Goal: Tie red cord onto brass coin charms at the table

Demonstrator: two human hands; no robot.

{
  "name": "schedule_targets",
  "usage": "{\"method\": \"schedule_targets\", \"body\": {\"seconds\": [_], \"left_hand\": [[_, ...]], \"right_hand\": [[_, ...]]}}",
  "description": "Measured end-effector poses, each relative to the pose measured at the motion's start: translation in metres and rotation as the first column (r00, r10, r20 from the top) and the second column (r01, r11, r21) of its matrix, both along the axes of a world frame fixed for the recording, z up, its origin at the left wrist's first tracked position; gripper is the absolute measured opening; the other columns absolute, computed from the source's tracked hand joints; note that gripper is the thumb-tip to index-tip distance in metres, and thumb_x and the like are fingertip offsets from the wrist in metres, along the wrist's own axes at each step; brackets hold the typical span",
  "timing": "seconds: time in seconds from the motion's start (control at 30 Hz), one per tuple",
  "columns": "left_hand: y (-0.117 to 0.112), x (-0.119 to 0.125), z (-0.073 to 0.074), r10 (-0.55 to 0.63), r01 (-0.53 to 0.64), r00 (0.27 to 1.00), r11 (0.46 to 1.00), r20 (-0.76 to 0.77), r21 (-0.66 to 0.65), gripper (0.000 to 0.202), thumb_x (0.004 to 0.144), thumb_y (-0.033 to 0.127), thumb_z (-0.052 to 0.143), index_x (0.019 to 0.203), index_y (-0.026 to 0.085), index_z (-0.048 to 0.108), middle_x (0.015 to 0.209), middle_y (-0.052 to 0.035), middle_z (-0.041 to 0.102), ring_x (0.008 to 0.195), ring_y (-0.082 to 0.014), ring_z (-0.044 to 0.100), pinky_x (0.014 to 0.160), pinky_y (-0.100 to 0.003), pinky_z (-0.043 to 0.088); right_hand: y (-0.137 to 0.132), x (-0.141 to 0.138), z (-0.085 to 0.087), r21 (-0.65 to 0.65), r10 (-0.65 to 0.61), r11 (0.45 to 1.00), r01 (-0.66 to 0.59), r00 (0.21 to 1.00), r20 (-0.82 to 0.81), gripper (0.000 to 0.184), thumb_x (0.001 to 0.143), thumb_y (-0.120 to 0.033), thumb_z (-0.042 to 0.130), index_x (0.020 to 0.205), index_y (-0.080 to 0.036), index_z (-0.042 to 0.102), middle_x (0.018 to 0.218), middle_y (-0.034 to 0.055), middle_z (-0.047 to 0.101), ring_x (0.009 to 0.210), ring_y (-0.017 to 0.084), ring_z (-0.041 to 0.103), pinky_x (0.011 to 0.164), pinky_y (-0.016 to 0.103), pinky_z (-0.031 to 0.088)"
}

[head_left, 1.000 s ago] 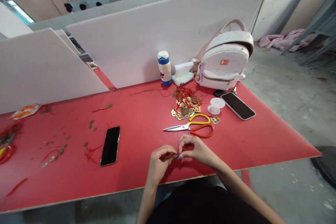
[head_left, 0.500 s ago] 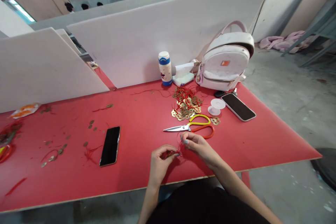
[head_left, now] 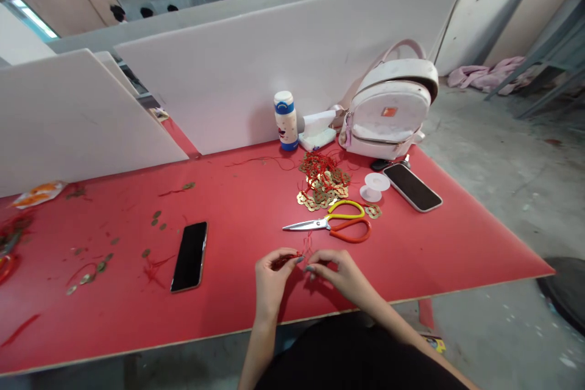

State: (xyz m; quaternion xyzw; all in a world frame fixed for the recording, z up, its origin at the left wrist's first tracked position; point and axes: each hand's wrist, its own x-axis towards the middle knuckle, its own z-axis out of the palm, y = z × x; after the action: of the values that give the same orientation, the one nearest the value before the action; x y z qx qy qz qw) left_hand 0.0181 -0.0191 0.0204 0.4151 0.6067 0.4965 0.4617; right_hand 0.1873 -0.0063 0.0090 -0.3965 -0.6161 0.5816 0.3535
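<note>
Near the table's front edge, my left hand (head_left: 270, 283) is closed around a coin charm strung with red string (head_left: 292, 255), mostly hidden by the fingers. My right hand (head_left: 339, 271) is just to its right, thumb and forefinger pinched at the red string (head_left: 308, 244), whose thin loose ends stick up between the hands. The exact grip at these fingertips is too small to make out clearly. Just beyond the hands lie scissors (head_left: 322, 223) with one yellow and one red handle, blades pointing left. Behind them is a pile of gold coin charms (head_left: 322, 186) tangled with red string.
A dark phone (head_left: 189, 256) and scattered coins (head_left: 103, 265) lie to the left on the red table (head_left: 237, 219). Toward the right are a white spool (head_left: 375, 186), another phone (head_left: 414, 187) and a pale backpack (head_left: 390, 106). A bottle (head_left: 286, 120) stands against the white partition (head_left: 228, 85).
My right hand has come down toward me, from above the left hand to beside it. The string's loose ends now stand above the fingertips. The left hand has shifted slightly.
</note>
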Motion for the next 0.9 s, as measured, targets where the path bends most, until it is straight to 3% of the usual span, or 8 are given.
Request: {"method": "schedule_targets", "body": {"seconds": [0.2,0.37,0.5,0.67,0.77,0.9], "left_hand": [[-0.003,0.002,0.001,0.099,-0.095,0.99,0.994,0.101,-0.049,0.014,0.057,0.025,0.079,0.067,0.016,0.076,0.071,-0.0094,0.076,0.07,-0.0227,0.07,0.069,-0.032,0.057],[-0.005,0.004,0.002,0.095,-0.086,0.981,0.995,0.171,-0.059,0.014,0.055,0.022,0.08,0.066,0.016,0.075,0.07,-0.0088,0.076,0.069,-0.0222,0.07,0.07,-0.032,0.058],[-0.007,0.007,0.003,0.081,-0.071,0.974,0.996,0.21,-0.056,0.013,0.056,0.021,0.081,0.067,0.016,0.075,0.072,-0.008,0.076,0.069,-0.0209,0.07,0.068,-0.029,0.058],[-0.008,0.008,0.003,0.084,-0.076,0.98,0.996,0.181,-0.055,0.013,0.059,0.023,0.08,0.069,0.016,0.075,0.071,-0.0064,0.076,0.067,-0.0192,0.07,0.066,-0.027,0.057],[-0.007,0.006,0.004,0.048,-0.045,0.994,0.998,0.097,-0.033,0.01,0.064,0.024,0.077,0.071,0.017,0.075,0.071,-0.0063,0.076,0.067,-0.02,0.07,0.067,-0.028,0.057],[-0.006,0.005,0.007,-0.013,0.013,1.0,1.0,-0.015,0.018,0.009,0.069,0.024,0.073,0.074,0.017,0.076,0.077,-0.0077,0.077,0.075,-0.0225,0.072,0.075,-0.031,0.058]], "right_hand": [[-0.001,-0.007,-0.002,0.115,0.065,0.99,-0.08,0.989,0.132,0.02,0.091,-0.026,0.058,0.077,-0.02,0.071,0.073,0.0028,0.073,0.068,0.018,0.069,0.067,0.025,0.05],[-0.002,-0.01,-0.008,0.217,0.033,0.971,-0.096,0.96,0.276,0.016,0.089,-0.02,0.058,0.079,-0.02,0.071,0.078,0.004,0.074,0.07,0.019,0.068,0.066,0.025,0.047],[-0.003,-0.012,-0.011,0.251,0.017,0.963,-0.098,0.951,0.308,0.015,0.087,-0.016,0.059,0.09,-0.021,0.072,0.085,0.0047,0.075,0.076,0.02,0.069,0.068,0.025,0.047],[-0.002,-0.011,-0.013,0.279,-0.01,0.954,-0.111,0.917,0.398,0.012,0.086,-0.017,0.061,0.09,-0.02,0.072,0.085,0.0071,0.073,0.08,0.023,0.068,0.07,0.029,0.048],[0.001,-0.007,-0.01,0.309,-0.023,0.948,-0.075,0.953,0.302,0.018,0.093,-0.02,0.053,0.095,-0.019,0.071,0.091,0.0088,0.07,0.087,0.023,0.064,0.076,0.032,0.049],[0.008,-0.003,-0.003,0.252,-0.048,0.966,0.057,0.998,-0.044,0.025,0.098,-0.027,0.047,0.109,-0.02,0.068,0.102,0.0091,0.064,0.096,0.02,0.062,0.085,0.033,0.05]]}}
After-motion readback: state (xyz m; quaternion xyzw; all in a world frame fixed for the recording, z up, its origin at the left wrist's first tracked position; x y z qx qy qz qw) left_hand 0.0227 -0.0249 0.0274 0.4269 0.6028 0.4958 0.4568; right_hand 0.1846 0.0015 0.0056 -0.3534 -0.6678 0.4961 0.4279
